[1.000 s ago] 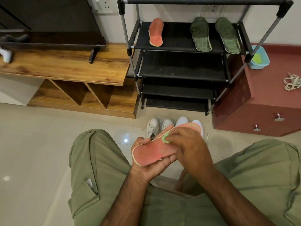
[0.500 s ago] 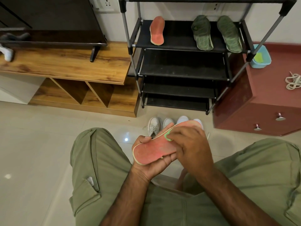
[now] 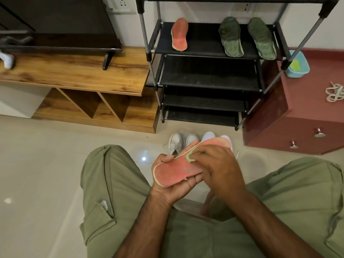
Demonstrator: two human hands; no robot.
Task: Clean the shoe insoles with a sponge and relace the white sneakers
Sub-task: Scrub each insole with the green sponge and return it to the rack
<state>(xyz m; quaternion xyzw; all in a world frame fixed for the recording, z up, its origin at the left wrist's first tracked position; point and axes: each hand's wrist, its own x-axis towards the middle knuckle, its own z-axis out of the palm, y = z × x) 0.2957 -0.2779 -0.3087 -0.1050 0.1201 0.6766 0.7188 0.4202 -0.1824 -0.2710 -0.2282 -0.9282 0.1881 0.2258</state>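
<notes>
My left hand [image 3: 168, 185] grips a red insole [image 3: 175, 170] from below, above my lap. My right hand [image 3: 217, 168] holds a green sponge [image 3: 190, 156] pressed on the insole's middle; most of the sponge is hidden under my fingers. White sneakers [image 3: 176, 143] stand on the floor behind the insole, partly hidden. On the rack's top shelf lie another red insole [image 3: 179, 35] and two green insoles [image 3: 230, 37]. White laces [image 3: 335, 92] lie on the red cabinet at the right.
A black shoe rack [image 3: 208, 75] stands ahead against the wall. A wooden TV unit [image 3: 78, 75] is at the left, a red cabinet [image 3: 305, 123] at the right with a blue tub [image 3: 302, 69] holding something green. My knees in olive trousers flank the hands.
My right hand with the sponge has shifted slightly along the insole. The insole stays in my left hand. The view has tilted a little.
</notes>
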